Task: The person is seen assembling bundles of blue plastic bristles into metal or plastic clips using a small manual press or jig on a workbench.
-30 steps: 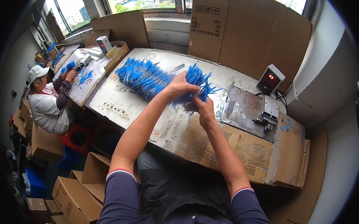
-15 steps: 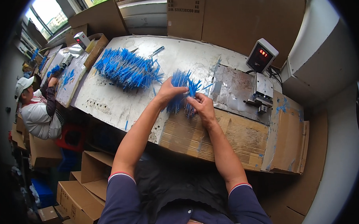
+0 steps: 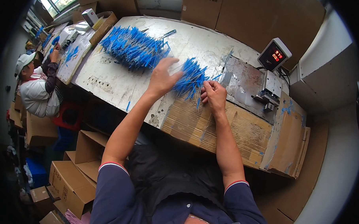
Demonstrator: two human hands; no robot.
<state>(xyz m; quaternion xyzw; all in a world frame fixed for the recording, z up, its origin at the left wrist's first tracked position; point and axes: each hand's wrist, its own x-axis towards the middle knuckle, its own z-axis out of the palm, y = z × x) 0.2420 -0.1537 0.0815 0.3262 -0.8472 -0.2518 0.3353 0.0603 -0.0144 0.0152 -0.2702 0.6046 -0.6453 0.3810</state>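
Observation:
My left hand [image 3: 162, 78] is open, thumb and fingers spread, at the left side of a small loose pile of thin blue-tipped strips [image 3: 189, 77]. At the right edge of that pile is my right hand [image 3: 214, 96], its thumb and fingers pressed together. Whatever is pinched there is too small to make out. A larger heap of the same blue and pale strips [image 3: 131, 46] lies farther back on the left of the white worktop [image 3: 107, 85]. A blue pen-like tool [image 3: 168, 33] rests behind the heap.
Right of the pile, a metal plate [image 3: 245, 80] carries a small metal fixture [image 3: 269, 101]; a box with a red lit display [image 3: 275, 54] stands behind. Flattened cardboard [image 3: 215, 126] covers the near edge. A co-worker [image 3: 38, 87] sits at the far left. Open cartons [image 3: 73, 181] stand lower left.
My left hand has opened and drawn slightly left from the small pile. My right hand has shifted right to the pile's edge. The view has tilted, and the display's red digits differ.

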